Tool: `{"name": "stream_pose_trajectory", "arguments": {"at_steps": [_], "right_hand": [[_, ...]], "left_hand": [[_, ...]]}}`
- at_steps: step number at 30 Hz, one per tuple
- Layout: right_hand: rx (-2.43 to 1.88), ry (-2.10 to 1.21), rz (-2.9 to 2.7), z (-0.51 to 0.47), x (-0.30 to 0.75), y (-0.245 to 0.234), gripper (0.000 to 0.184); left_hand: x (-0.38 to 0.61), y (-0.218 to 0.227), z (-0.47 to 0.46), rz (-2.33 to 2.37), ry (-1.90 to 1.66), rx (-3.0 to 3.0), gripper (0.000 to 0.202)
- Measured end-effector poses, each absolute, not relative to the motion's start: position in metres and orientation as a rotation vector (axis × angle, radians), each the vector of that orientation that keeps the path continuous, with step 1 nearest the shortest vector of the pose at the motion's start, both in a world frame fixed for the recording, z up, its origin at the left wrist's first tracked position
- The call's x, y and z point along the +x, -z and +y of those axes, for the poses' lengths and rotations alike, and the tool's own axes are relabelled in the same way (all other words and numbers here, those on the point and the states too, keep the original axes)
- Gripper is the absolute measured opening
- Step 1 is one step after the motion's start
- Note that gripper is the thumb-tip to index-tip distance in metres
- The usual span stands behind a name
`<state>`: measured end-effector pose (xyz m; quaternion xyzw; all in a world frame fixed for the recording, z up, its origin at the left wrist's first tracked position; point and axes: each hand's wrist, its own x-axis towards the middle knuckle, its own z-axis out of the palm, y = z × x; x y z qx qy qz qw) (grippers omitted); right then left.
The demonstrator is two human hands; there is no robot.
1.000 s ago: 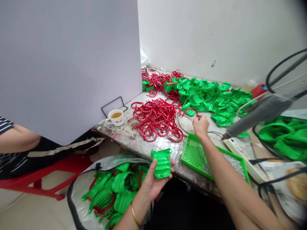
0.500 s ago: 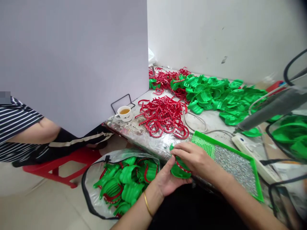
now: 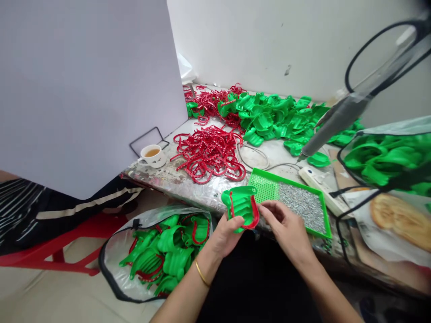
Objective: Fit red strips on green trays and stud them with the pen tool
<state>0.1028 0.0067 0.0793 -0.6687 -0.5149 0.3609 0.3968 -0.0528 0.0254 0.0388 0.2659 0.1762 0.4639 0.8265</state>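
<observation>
My left hand (image 3: 225, 237) grips a curved, ribbed green plastic piece (image 3: 243, 205) from below, thumb over its lower edge. A red strip with white dots (image 3: 254, 211) runs along the rim of that piece. At its right side, the closed fingertips of my right hand (image 3: 284, 226) pinch the edge by the red strip; anything small between them is hidden. Just beyond my hands lies a green tray (image 3: 264, 186) with a perforated end, filled with many small metal pieces (image 3: 299, 202), perhaps screws.
Red strips (image 3: 210, 154) and green pieces (image 3: 269, 114) are heaped on the table. A cup of tea (image 3: 152, 155) stands at the left edge. An open bag (image 3: 111, 260) holds finished-looking pieces. A corded tool (image 3: 333, 123) hangs at right above a power strip (image 3: 321, 188). Someone sits left behind a panel (image 3: 84, 89).
The green piece has been raised and turned so its ribbed hollow faces me. My right hand has moved from over it to its right edge. The view has shifted right.
</observation>
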Motion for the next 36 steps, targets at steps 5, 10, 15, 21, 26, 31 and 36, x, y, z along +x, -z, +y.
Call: {"name": "stream_pose_trajectory", "arguments": {"at_steps": [5,10,15,21,26,31,36], "right_hand": [[-1.735,-0.942,-1.201,0.001,0.101,-0.073,0.035],[-1.727,-0.977,-1.195,-0.004,0.100,-0.070,0.031],[-1.754,-0.974,-1.182,-0.005,0.098,-0.065,0.031],[-1.699,-1.090,-1.108,-0.009,0.101,-0.058,0.030],[-1.657,-1.066,-1.062,-0.012,0.102,-0.062,0.027],[-1.701,-0.994,-1.087,-0.013,0.099,-0.064,0.025],[-1.663,-1.050,-1.052,-0.012,0.099,-0.059,0.025]], "left_hand": [[-0.046,-0.039,0.020,0.435,-0.998,0.723,0.053],[-0.045,-0.032,0.016,0.515,-1.011,0.822,0.054],[-0.046,-0.026,0.013,0.544,-1.020,0.880,0.057],[-0.046,-0.021,0.011,0.520,-1.040,0.811,0.074],[-0.042,-0.024,0.009,0.455,-1.043,0.663,0.077],[-0.037,-0.027,0.006,0.436,-1.018,0.664,0.083],[-0.035,-0.025,0.005,0.438,-0.989,0.709,0.088]]}}
